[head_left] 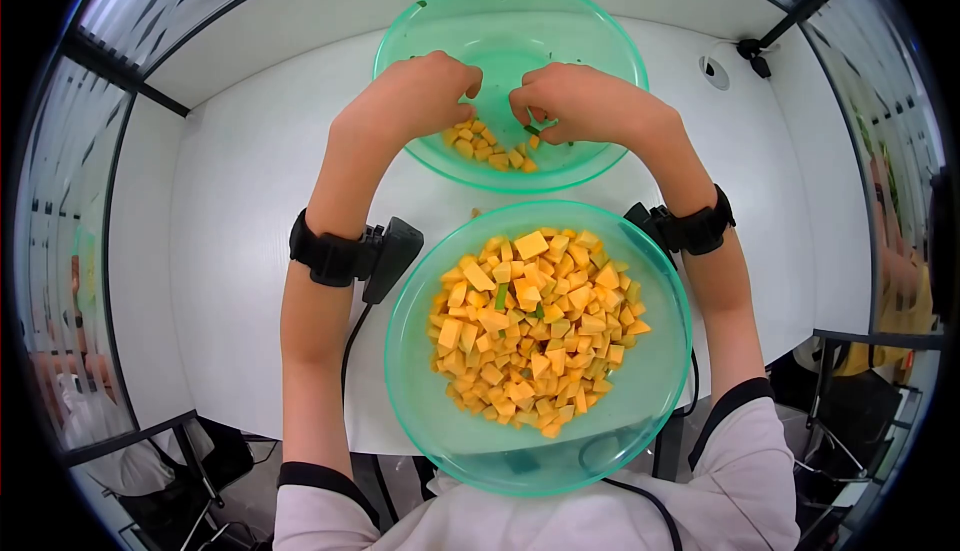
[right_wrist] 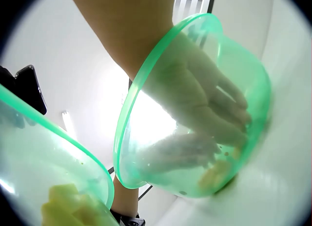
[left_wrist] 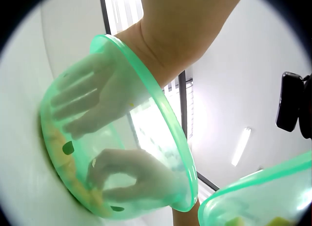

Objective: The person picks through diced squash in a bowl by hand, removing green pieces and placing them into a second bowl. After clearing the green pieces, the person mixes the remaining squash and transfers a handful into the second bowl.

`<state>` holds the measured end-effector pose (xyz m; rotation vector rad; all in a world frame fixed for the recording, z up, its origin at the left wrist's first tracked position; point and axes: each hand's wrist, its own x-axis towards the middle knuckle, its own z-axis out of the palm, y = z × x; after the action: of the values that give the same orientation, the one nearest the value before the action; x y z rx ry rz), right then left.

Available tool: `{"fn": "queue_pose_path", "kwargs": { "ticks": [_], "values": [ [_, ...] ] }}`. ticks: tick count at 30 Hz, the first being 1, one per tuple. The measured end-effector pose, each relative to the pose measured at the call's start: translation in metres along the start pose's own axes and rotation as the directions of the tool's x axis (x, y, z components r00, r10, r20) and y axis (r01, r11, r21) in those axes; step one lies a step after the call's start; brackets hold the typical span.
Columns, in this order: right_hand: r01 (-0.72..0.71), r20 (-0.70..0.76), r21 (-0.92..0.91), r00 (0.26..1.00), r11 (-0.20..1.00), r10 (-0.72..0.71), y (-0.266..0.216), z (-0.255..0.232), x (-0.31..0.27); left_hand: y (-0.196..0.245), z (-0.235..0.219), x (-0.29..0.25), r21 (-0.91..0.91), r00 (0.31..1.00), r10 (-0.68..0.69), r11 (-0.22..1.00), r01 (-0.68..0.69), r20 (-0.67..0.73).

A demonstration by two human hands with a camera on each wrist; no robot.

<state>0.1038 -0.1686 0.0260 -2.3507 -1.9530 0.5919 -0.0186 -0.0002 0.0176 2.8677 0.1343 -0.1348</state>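
Both hands reach into the far green bowl [head_left: 420,36], over orange-yellow cubes that look like diced pumpkin [head_left: 484,149] at its near side. My left hand [head_left: 422,94] is above the left of these cubes; through the bowl wall in the left wrist view its fingers [left_wrist: 78,96] look fairly straight, with nothing seen in them. My right hand [head_left: 585,101] is at the right of the cubes. Its thumb and index finger pinch a small dark green piece [head_left: 532,131] close to an orange cube. Through the bowl wall, thumb and index form a ring.
A second green bowl [head_left: 410,351], heaped with diced pumpkin [head_left: 540,331] and a few green strips [head_left: 501,297], stands nearer the body. Black wrist cameras [head_left: 392,259] with cables flank it. White panels [head_left: 145,251] enclose the white table [head_left: 250,281]; a cable hole [head_left: 714,73] lies at back right.
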Motion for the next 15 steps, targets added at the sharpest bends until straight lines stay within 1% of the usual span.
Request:
{"fn": "queue_pose_path", "kwargs": {
  "ticks": [11,15],
  "values": [
    [0.013,-0.001,0.02,1.0,1.0,-0.013,0.0019,0.001,0.0006,0.0013,-0.0007,0.0005,0.057,1.0,-0.003,0.998,0.002,0.019],
    [0.048,-0.016,0.01,0.999,0.999,-0.048,0.0043,0.0018,0.0009,0.0013,0.0003,0.0006,0.055,1.0,-0.008,0.998,0.007,0.018]
  ]
}}
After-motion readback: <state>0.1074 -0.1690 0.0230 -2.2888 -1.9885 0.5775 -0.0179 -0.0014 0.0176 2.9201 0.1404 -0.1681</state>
